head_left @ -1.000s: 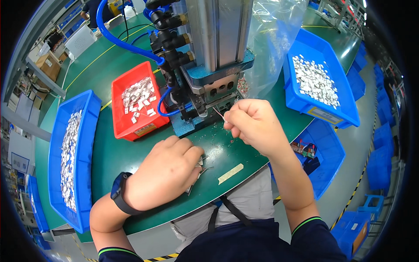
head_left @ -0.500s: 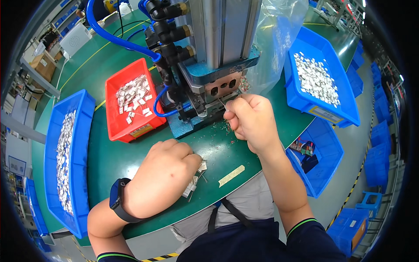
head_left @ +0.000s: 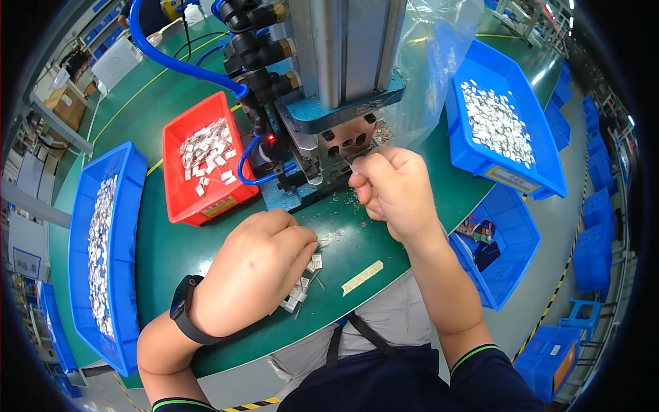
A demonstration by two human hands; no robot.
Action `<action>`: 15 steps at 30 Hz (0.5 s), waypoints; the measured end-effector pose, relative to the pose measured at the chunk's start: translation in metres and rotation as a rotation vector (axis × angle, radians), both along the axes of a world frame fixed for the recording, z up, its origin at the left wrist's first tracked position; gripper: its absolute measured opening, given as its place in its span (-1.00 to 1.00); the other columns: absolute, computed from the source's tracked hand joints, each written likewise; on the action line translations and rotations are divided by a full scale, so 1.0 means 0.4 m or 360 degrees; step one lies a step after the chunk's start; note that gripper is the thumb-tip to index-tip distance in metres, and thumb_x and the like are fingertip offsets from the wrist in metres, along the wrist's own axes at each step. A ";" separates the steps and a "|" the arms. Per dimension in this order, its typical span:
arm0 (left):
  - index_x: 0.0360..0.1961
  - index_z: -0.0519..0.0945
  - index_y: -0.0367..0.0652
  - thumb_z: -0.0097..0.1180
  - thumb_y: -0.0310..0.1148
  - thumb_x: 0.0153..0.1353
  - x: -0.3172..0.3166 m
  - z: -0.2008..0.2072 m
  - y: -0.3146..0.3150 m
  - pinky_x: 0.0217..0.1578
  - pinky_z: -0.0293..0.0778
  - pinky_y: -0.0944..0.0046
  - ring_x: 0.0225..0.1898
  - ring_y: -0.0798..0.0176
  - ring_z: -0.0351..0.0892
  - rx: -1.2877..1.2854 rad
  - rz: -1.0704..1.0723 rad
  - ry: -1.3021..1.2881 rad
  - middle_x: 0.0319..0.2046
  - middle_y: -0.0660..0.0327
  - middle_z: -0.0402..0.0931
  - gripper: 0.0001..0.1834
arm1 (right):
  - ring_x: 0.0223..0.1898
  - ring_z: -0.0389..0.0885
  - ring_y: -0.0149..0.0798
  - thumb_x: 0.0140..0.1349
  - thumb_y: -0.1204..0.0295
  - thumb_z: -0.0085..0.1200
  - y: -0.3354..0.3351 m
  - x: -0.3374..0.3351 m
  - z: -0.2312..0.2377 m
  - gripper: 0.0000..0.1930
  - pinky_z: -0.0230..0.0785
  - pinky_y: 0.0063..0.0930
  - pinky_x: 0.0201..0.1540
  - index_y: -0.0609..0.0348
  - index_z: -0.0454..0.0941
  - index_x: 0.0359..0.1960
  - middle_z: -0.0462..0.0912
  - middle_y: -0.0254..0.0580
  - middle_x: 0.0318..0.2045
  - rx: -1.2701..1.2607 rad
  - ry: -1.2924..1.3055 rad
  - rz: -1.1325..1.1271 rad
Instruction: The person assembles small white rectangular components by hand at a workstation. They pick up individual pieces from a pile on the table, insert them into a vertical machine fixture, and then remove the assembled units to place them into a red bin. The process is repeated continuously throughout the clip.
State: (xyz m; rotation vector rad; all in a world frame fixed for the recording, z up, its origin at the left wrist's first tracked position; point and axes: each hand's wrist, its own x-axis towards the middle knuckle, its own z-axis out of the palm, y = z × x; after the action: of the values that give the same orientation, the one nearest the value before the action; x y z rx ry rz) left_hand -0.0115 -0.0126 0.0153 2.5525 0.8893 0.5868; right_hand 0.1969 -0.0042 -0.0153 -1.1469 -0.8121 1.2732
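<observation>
My right hand is closed in a pinch at the front of a pneumatic press. A small white part with thin wire leads shows at its fingertips, close to the press's metal block; most of it is hidden. My left hand rests low over the green table with its fingers curled together. Beside and under those fingers lies a small pile of white rectangular parts with wire leads. A thin lead shows at the left fingertips, but what they hold is hidden.
A red bin and a long blue bin of white parts stand left. Another blue bin of parts stands right, above a lower blue bin. Blue hoses feed the press. Clippings and a tape strip lie on the table.
The press's metal block has come down toward the right fingertips, and a red light now glows on the press. My left hand's fingers have shifted slightly over the pile; the right hand has barely moved.
</observation>
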 end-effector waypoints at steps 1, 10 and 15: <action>-0.38 0.63 -0.28 0.23 -0.52 0.08 0.001 -0.004 0.001 -0.37 0.46 0.13 -0.41 0.00 0.52 -0.0055 0.0010 -0.0021 -0.47 0.07 0.53 -0.93 | -0.82 0.22 -0.58 0.20 0.47 0.04 0.000 0.000 -0.002 -0.80 0.00 -0.66 -0.80 0.35 0.50 -0.53 0.45 -0.27 -0.72 0.0013 -0.0012 0.0000; -0.06 0.56 -0.42 0.16 -0.42 0.29 0.010 0.002 0.029 -0.32 0.52 0.43 -0.35 0.45 0.59 -0.1052 0.0335 -0.0370 -0.34 0.19 0.61 -0.72 | -0.70 0.39 -0.57 0.23 0.44 0.10 -0.021 0.009 -0.025 -0.83 0.19 -0.67 -0.67 0.32 0.58 -0.42 0.54 -0.29 -0.62 0.0218 -0.0078 0.0148; -0.03 0.50 -0.46 0.08 -0.45 0.35 0.016 -0.016 0.027 -0.25 0.58 0.39 -0.30 0.41 0.62 -0.1408 0.0345 -0.0572 -0.29 0.18 0.59 -0.73 | -0.68 0.41 -0.56 0.24 0.47 0.08 -0.032 0.011 -0.024 -0.86 0.21 -0.67 -0.65 0.34 0.58 -0.37 0.56 -0.25 -0.59 0.0274 -0.0142 0.0238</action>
State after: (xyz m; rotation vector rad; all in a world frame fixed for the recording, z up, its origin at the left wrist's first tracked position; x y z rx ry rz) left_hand -0.0052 -0.0016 0.0088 1.5216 1.0025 0.5270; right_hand 0.2012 -0.0171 -0.0250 -1.0252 -1.0700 1.2539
